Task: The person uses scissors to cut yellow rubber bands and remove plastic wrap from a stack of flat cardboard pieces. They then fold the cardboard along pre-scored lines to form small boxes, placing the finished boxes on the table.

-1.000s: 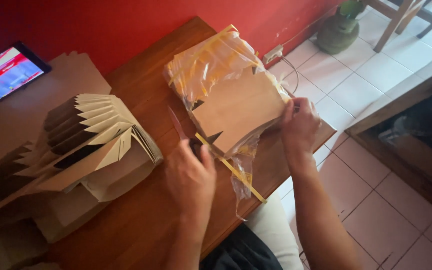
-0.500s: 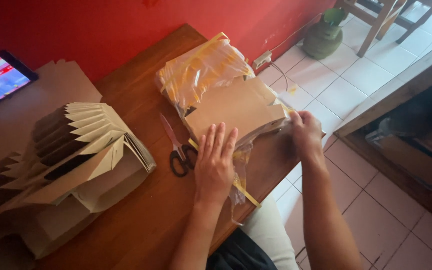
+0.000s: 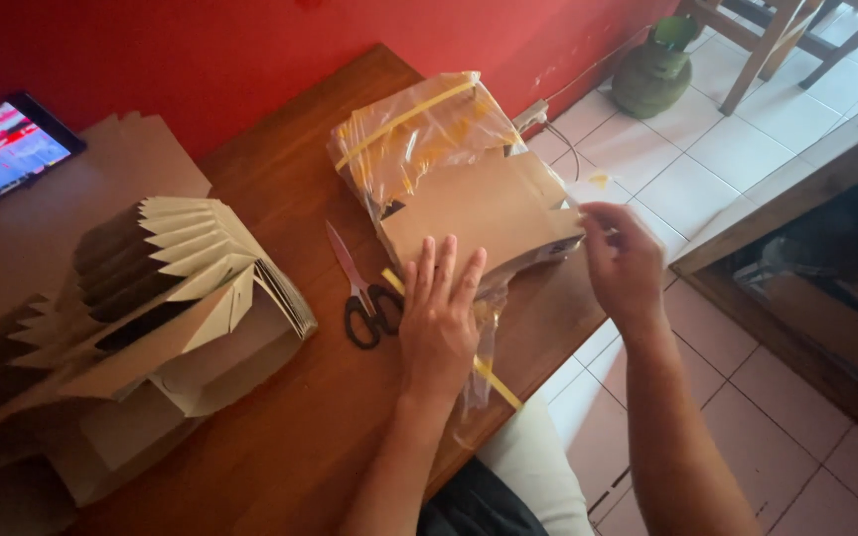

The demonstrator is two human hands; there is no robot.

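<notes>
A stack of flat brown cardboard sheets (image 3: 494,208) lies half inside a clear plastic wrap (image 3: 419,129) banded with yellow strapping on the wooden table (image 3: 280,199). My left hand (image 3: 439,313) rests flat, fingers spread, on the near edge of the stack. My right hand (image 3: 623,263) pinches the stack's right corner at the table edge. Black-handled scissors (image 3: 361,293) lie on the table just left of my left hand.
A fanned pile of folded cardboard boxes (image 3: 151,318) fills the left of the table. A tablet with a lit screen (image 3: 2,149) leans against the red wall. A green gas cylinder (image 3: 652,69) and wooden chair legs stand on the tiled floor.
My left hand has let the scissors lie on the table and moved onto the cardboard stack, fingers spread. My right hand stays at the stack's right corner.
</notes>
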